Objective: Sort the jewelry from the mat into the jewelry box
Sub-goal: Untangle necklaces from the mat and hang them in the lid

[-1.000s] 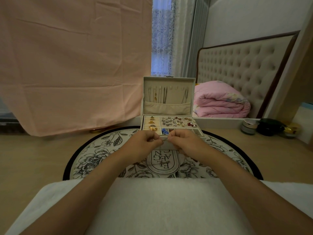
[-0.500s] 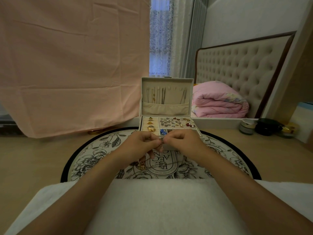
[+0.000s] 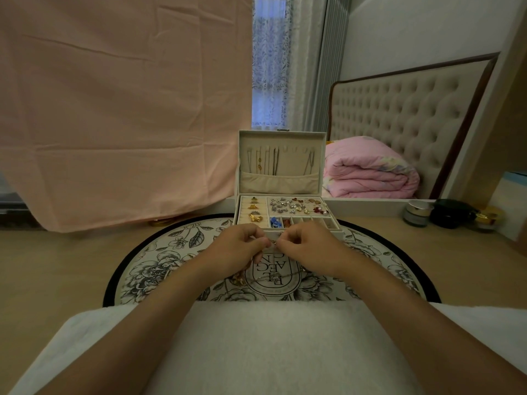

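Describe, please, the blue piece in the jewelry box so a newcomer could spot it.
Find the open cream jewelry box at the far edge of the round floral mat. In its front row of small compartments, the leftmost holds the blue piece, the only blue item there, beside a reddish one.

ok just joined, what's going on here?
A person is sorting jewelry. The left hand and right hand both pinch a thin necklace between them, over the round floral mat, just in front of the open jewelry box. Its pendant dangles low near the mat, and a gold piece lies nearby. The box tray already holds rings and earrings.
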A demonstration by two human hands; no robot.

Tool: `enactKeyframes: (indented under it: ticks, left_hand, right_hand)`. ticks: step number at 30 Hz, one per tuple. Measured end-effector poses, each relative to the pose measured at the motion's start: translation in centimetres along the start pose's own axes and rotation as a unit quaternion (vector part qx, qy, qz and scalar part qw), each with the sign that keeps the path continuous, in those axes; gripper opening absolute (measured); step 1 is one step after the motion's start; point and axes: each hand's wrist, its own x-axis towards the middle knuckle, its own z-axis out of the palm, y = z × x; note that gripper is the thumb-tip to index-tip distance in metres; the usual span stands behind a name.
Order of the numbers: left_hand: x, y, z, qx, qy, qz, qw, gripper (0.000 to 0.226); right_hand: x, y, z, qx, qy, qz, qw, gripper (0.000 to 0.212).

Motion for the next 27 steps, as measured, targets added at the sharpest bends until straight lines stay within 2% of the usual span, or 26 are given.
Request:
enactKeyframes:
  ticks: [3,6,8,10,13,15,19,22,25,27]
  left_hand:
    - [-0.1,0.1,-0.1,0.000,0.010,0.011,1.000,0.015]
    - [0.1,0.0,-0.3,-0.013,0.026,0.048,0.998,0.012]
    - [0.3,-0.3,-0.2,0.007,0.062,0.074,0.995,0.010]
    - [0.4,-0.4,-0.1,-0.018,0.088,0.073,0.993,0.010]
    - [0.3,0.0,-0.1,-0.134,0.052,0.035,0.989,0.013]
    - [0.1,0.1,-0.2,-0.140,0.027,0.015,0.990,0.014]
    - [-0.1,0.2,-0.1,-0.100,0.012,-0.004,0.995,0.016]
    - [-0.1,0.3,-0.4,-0.033,0.022,0.013,0.999,0.017]
    - [-0.2,0.2,-1.1,0.019,-0.025,0.026,0.999,0.022]
    - [-0.2,0.2,-1.5,0.076,-0.052,0.040,0.995,0.025]
  right_hand:
    - [0.0,-0.2,0.0,0.070,0.002,0.008,0.998,0.017]
    - [0.0,-0.3,-0.2,0.165,0.043,0.033,0.985,0.004]
    - [0.0,-0.2,-0.2,0.212,0.043,0.049,0.975,0.003]
    - [-0.1,-0.2,-0.2,0.233,0.033,0.061,0.970,0.004]
    - [-0.1,-0.2,-0.2,0.237,0.031,0.067,0.969,0.004]
    - [-0.1,-0.2,-0.2,0.231,0.034,0.072,0.970,0.003]
    - [-0.1,0.0,0.0,0.202,0.040,0.065,0.976,0.006]
    - [-0.1,-0.2,0.0,0.205,0.001,0.053,0.977,0.011]
    - [0.0,-0.7,0.1,0.210,-0.037,0.063,0.975,0.022]
    - [0.0,-0.8,0.2,0.169,-0.047,0.072,0.982,0.025]
